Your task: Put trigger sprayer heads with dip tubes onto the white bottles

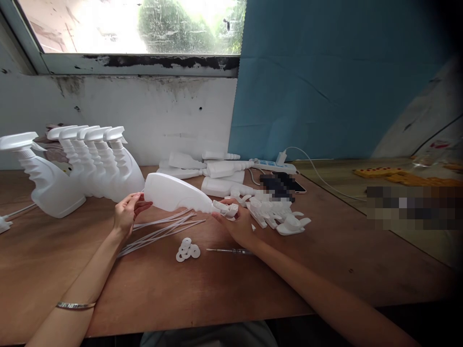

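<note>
A white plastic spray bottle (175, 193) lies sideways in the air over the table, its base to the left and its neck to the right. The fingers of my left hand (126, 212) are closed at the base. At the neck, my right hand (237, 226) is wrapped round the white trigger sprayer head (224, 209), which sits against the bottle's mouth; whether it is screwed on I cannot tell. Below the bottle lie thin white tubes (162, 231) and a small pile of white ring washers (186, 250). Loose trigger heads (271, 212) lie right of my right hand.
Several spray bottles with heads (104, 164) stand at the left. Bottles without heads (224, 168) lie near the wall. A screwdriver (231, 251) lies before my right hand. A power strip (273, 166), a white cable (318, 176) and a phone (294, 183) are at the back right.
</note>
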Demonstrator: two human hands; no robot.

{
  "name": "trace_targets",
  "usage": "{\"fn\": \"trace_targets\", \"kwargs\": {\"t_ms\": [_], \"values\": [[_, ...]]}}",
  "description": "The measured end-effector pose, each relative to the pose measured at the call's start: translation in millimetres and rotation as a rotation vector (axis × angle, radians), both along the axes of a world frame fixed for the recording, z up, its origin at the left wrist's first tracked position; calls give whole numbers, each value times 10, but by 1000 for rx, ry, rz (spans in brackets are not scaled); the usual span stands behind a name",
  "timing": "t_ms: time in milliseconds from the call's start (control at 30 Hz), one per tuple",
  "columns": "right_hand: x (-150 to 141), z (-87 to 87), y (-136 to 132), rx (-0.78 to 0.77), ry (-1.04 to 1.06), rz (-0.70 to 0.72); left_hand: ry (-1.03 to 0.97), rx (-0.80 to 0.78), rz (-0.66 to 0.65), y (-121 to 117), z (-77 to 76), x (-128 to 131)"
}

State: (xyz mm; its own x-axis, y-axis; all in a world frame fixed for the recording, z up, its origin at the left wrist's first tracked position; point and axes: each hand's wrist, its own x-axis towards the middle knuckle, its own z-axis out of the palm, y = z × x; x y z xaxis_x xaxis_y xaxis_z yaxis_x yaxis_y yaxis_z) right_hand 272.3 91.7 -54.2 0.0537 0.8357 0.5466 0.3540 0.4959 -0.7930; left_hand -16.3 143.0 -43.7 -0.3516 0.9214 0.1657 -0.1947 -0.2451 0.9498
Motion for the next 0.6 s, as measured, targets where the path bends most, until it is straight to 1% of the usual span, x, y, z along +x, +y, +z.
{"fn": "trace_targets", "kwargs": {"t_ms": [133, 267, 367, 600], "values": [[-12, 28, -34, 37, -28, 48, -49, -20, 10, -24, 26, 16], [-41, 21, -48, 164, -41, 109, -66, -62, 22, -39, 41, 29], [-46, -2, -38, 215, -49, 148, -108, -40, -11, -39, 39, 31], [-26, -12, -30, 264, -99, 187, -193, -10, -77, -17, 16, 32]]}}
